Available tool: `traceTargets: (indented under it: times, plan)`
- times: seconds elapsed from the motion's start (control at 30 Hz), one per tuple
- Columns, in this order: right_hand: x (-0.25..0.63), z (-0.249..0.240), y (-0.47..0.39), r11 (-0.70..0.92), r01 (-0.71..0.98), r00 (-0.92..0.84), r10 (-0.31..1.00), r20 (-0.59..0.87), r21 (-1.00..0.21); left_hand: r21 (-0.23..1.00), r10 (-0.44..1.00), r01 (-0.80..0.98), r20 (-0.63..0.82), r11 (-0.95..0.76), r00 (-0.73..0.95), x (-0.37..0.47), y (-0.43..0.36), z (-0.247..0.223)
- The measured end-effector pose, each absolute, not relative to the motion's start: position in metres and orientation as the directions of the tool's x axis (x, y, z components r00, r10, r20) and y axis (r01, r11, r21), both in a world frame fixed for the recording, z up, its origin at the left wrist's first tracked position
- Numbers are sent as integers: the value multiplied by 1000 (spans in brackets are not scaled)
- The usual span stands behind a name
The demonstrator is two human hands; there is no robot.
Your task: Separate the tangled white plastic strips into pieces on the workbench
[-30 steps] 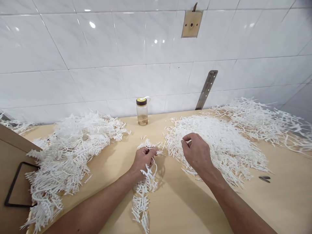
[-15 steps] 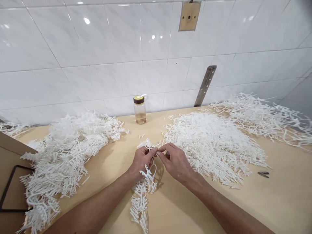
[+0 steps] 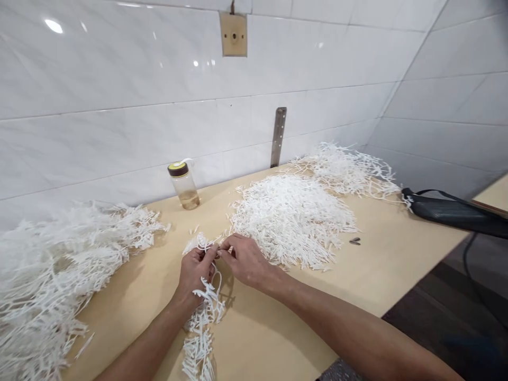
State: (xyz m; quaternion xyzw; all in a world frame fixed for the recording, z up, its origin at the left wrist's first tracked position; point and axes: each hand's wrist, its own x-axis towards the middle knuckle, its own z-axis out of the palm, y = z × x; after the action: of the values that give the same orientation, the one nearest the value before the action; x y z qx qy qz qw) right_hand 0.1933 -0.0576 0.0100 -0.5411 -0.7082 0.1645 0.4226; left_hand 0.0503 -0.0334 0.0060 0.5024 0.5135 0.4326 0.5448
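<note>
My left hand (image 3: 195,272) is closed around a white branched plastic strand (image 3: 210,299), which dangles below the fingers with many short twigs along it. Thumb and forefinger of my right hand (image 3: 249,260) pinch a thin bit of the same strand, close against the left fingertips; the exact bit is too small to make out. Under both hands, more twiggy strands (image 3: 198,349) trail toward the table's near edge. Just beyond the right hand spreads a heap of short white plastic pieces (image 3: 293,217). A few loose bits (image 3: 193,229) lie behind the left hand.
A large tangle of white strands (image 3: 59,264) covers the table's left side; another tangle (image 3: 349,169) sits at the back right. A capped bottle (image 3: 186,190) stands near the tiled wall. Small dark metal pieces (image 3: 355,241) and a black bag (image 3: 448,211) lie to the right.
My view has swung to the right, bringing the black bag and the table's right edge into sight. Both hands keep the same pinch on the strand.
</note>
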Motion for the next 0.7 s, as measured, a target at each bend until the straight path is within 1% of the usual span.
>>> traceTargets:
  times: [0.23,0.43,0.57,0.7]
  plan:
    - [195,6,-54,372,645,-61,895,441,-668,992,994,89,-90,84,59,53,-35,10]
    - [196,5,-56,417,636,-78,872,483,-650,996,996,70,-62,58,67,53,-35,6]
    - [195,6,-58,401,652,-74,878,473,-643,994,997,103,-31,23,75,52,-32,-1]
    - [195,7,-59,380,648,-60,889,453,-660,994,996,109,-34,26,79,51,-31,-5]
